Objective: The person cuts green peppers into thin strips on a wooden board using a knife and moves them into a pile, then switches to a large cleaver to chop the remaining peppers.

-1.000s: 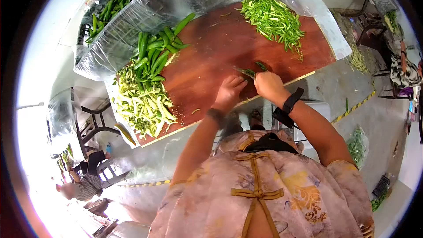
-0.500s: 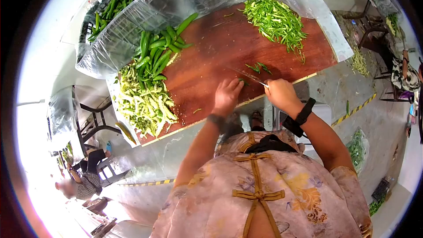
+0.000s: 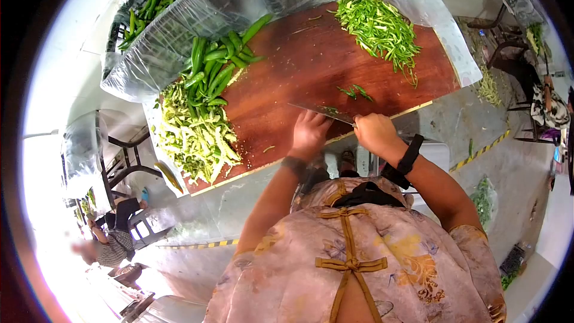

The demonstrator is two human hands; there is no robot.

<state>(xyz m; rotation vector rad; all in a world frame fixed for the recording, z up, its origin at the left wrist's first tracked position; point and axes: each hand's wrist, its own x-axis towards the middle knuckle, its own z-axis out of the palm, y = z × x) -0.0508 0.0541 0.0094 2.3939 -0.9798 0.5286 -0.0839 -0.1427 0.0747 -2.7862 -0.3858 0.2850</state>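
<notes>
My right hand (image 3: 378, 136) is closed around the handle of a knife (image 3: 320, 112). Its long blade points left across the wooden board (image 3: 281, 84), just beyond the fingertips of my left hand (image 3: 309, 134). The left fingers are bent and bunched against the board near its front edge; whatever is under them is hidden. A small green pepper bit (image 3: 330, 109) shows right by the blade. A few cut green strips (image 3: 356, 92) lie a little farther off. To the left are whole green peppers (image 3: 209, 72), above a heap of pale pepper cores (image 3: 194, 137).
Shredded green pepper (image 3: 382, 36) is piled at the board's far right. Behind the board stands a plastic-lined crate (image 3: 173, 30) with more peppers. A white container (image 3: 430, 158) is below the front edge. Another person (image 3: 116, 239) sits at far left, near chairs (image 3: 128, 167).
The knife has shifted left, so its blade now lies past my left fingertips. My right hand has moved slightly left and down with it. The left hand stays nearly in place.
</notes>
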